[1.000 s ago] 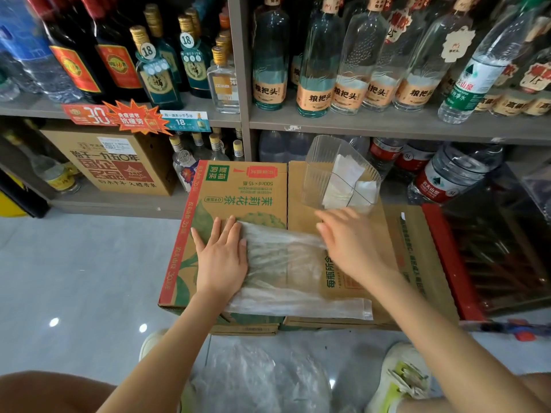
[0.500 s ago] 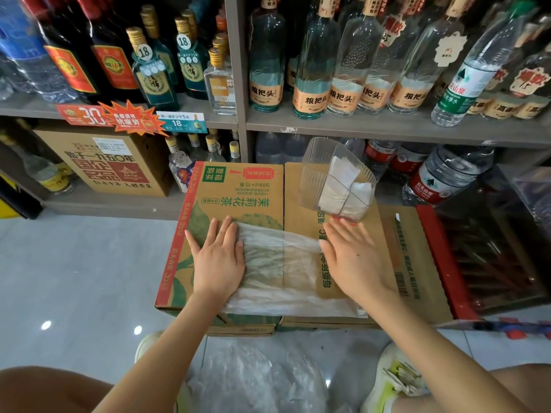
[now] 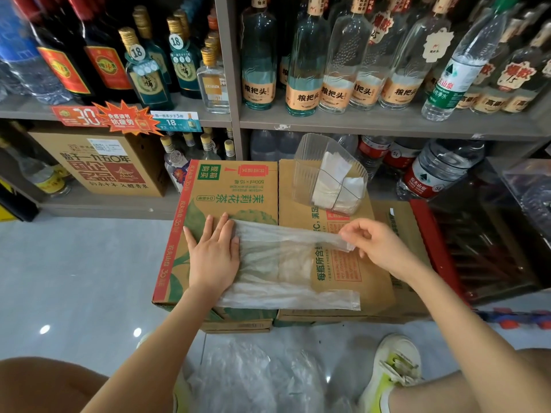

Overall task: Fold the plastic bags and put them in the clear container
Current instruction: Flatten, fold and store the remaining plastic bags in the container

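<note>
While the left hand [image 3: 213, 257] lies flat, fingers straight and close together, pressing the left end of the thin translucent plastic bag [image 3: 283, 263] onto the green-printed cardboard box [image 3: 232, 189], the right hand [image 3: 378, 245] pinches the bag's far edge between thumb and fingers, lifted slightly above the plain brown cardboard box [image 3: 378, 281]. Just behind, on that brown box, stands the clear ribbed plastic container [image 3: 310, 162] holding folded white bags [image 3: 337, 180].
</note>
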A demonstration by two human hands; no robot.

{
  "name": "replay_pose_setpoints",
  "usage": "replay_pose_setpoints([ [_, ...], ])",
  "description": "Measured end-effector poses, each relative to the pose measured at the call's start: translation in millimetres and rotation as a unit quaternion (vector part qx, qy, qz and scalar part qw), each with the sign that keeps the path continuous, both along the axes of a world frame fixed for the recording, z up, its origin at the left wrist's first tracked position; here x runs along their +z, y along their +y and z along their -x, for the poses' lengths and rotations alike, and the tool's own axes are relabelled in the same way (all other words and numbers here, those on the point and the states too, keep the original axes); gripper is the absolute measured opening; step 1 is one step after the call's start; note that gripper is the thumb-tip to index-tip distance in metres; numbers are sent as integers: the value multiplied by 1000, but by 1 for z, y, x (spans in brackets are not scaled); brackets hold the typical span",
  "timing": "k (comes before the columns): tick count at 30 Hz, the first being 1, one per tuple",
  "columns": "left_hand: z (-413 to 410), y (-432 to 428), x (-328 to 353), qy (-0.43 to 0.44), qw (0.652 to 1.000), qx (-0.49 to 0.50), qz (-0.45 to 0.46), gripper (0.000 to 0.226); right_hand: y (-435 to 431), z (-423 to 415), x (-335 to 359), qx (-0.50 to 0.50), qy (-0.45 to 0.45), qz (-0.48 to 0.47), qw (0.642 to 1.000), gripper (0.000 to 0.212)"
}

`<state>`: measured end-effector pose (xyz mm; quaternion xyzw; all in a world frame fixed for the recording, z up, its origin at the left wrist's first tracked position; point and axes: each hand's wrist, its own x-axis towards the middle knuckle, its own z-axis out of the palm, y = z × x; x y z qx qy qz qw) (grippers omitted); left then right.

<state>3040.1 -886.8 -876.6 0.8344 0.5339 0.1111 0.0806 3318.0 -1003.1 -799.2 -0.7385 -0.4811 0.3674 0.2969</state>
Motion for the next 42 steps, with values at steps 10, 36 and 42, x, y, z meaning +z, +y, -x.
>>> replay_pose_setpoints([
  [10, -1, -2, 3, 36, 999, -6, -2, 71, 19, 5, 9, 113, -312, 62, 941, 25],
  [36, 12, 11, 13, -45, 990, 60, 120, 56, 8, 52, -32, 140, -374, -30, 916, 77],
  [42, 47, -1, 39, -204, 971, 17, 127, 54, -21, 90, -48, 266, -303, -220, 888, 60],
])
